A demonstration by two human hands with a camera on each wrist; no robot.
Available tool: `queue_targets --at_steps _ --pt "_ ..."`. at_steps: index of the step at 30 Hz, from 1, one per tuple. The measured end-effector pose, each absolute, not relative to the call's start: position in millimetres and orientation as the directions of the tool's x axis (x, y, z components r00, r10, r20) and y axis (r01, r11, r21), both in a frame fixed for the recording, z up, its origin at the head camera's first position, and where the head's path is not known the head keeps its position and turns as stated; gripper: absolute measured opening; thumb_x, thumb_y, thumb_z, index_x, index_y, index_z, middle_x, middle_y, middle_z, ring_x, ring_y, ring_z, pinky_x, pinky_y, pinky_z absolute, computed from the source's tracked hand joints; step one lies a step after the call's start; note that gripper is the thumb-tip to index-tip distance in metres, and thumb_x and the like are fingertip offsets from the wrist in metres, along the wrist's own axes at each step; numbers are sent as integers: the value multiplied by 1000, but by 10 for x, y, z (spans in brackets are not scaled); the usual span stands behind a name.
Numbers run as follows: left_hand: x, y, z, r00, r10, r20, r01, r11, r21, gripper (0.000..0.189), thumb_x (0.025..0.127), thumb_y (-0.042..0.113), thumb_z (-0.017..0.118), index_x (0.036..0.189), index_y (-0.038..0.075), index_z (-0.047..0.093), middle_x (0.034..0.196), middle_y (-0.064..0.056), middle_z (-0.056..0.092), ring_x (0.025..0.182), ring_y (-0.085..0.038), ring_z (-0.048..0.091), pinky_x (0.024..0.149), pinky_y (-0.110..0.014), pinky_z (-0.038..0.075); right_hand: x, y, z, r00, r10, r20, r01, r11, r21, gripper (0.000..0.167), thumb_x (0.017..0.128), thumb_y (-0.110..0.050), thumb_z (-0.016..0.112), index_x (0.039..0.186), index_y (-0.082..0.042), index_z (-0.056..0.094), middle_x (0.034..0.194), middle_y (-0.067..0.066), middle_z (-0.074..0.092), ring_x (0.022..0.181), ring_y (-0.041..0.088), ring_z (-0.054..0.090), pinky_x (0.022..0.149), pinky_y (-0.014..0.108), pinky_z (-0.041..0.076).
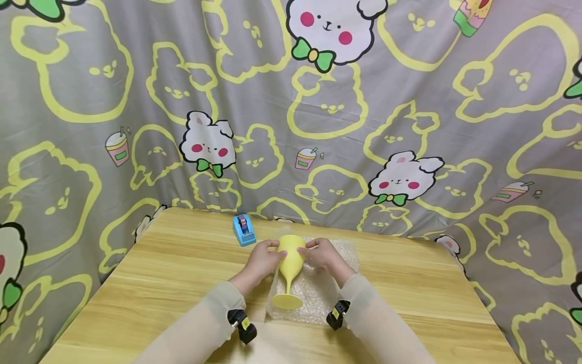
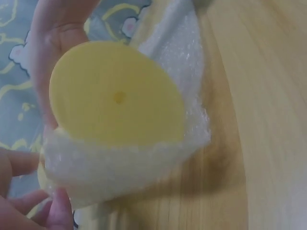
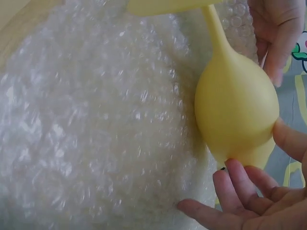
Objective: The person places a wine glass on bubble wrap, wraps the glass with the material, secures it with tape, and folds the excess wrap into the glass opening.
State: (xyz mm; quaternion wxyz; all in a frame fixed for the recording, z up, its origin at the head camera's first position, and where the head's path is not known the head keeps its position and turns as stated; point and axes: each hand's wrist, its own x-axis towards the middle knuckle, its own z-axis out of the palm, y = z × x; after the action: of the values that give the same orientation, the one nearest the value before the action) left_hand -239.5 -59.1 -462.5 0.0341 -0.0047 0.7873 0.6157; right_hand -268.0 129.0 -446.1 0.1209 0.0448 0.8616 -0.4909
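The cup [image 1: 292, 260] near the centre looks like smooth, matt plastic. The bubble wrap [image 1: 313, 290] is clear plastic, bumpy and glossy. The desk [image 1: 195, 263] shows smooth wood grain; the upper curtain [image 1: 268, 101] is matt cloth.

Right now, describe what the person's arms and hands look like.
The plain off-white fabric left sleeve and matching right sleeve are long. A small black device with yellow marking is at each wrist: left device, right device. The left hand and right hand are ungloved.
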Motion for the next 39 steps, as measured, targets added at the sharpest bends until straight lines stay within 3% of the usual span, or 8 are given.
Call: queue_targets --at_steps 3,6,12,14,19,26,31,39 --pt "-2408 -601 -4627 -996 55 -63 -49 231 972 37 97 0 53 134 -8 55 100 -17 64 75 -18 61 62 -26 52 -2671 1316 -4466 -961 -58 -269 209 481 -851 40 92 -24 74 117 5 61 99 14 65 90 30 65 63 41 54" --pt "-2415 -605 -4638 -998 56 -36 -20 258 966 41 94 -7 46 133 -5 58 87 -11 59 54 -9 41 49 -20 37 -2666 1345 -4456 -956 -78 -283 217 460 -861 38 93 -23 73 116 5 61 98 11 63 91 28 63 68 43 55" --pt "-2413 -588 -4673 -999 44 1 13 270 963 41 93 -10 49 132 -3 60 90 -16 65 44 -7 32 40 -19 29 -2664 1382 -4424 -947 -89 -308 236 459 -857 40 92 -26 74 117 3 64 97 8 63 89 22 59 67 45 57" --pt "-2409 -578 -4670 -999 43 -3 9 266 964 40 93 -9 51 132 -2 60 90 -17 65 49 -8 36 42 -19 32 -2666 1386 -4424 -945 -88 -314 241 459 -855 41 91 -28 74 116 3 65 97 9 63 88 22 59 69 46 57" --pt "-2393 -566 -4670 -998 61 6 20 240 971 39 94 -8 57 132 -3 59 126 -23 59 85 -18 57 59 -22 44 -2670 1380 -4450 -944 -92 -317 243 456 -856 41 88 -32 77 110 1 67 97 8 61 90 24 58 70 47 56" --pt "-2380 -552 -4667 -996 90 -2 14 180 984 48 95 -10 55 142 -3 48 140 -26 48 117 -41 56 85 -37 56 -2659 1371 -4449 -947 -69 -314 251 452 -856 41 89 -28 78 112 4 66 97 9 60 92 26 58 73 48 56" --pt "-2384 -548 -4676 -994 109 9 28 175 984 53 96 -10 54 147 -6 41 141 -27 48 123 -43 54 93 -42 54 -2652 1377 -4447 -947 -51 -317 267 425 -865 50 89 -25 78 122 8 60 113 18 63 105 34 62 81 54 56" --pt "-2398 -571 -4669 -989 143 25 57 224 973 47 98 -7 54 144 -4 47 151 -26 39 127 -43 51 93 -43 54 -2647 1364 -4482 -943 -67 -327 280 376 -883 43 91 -18 76 119 9 57 111 19 63 105 37 64 84 55 56"
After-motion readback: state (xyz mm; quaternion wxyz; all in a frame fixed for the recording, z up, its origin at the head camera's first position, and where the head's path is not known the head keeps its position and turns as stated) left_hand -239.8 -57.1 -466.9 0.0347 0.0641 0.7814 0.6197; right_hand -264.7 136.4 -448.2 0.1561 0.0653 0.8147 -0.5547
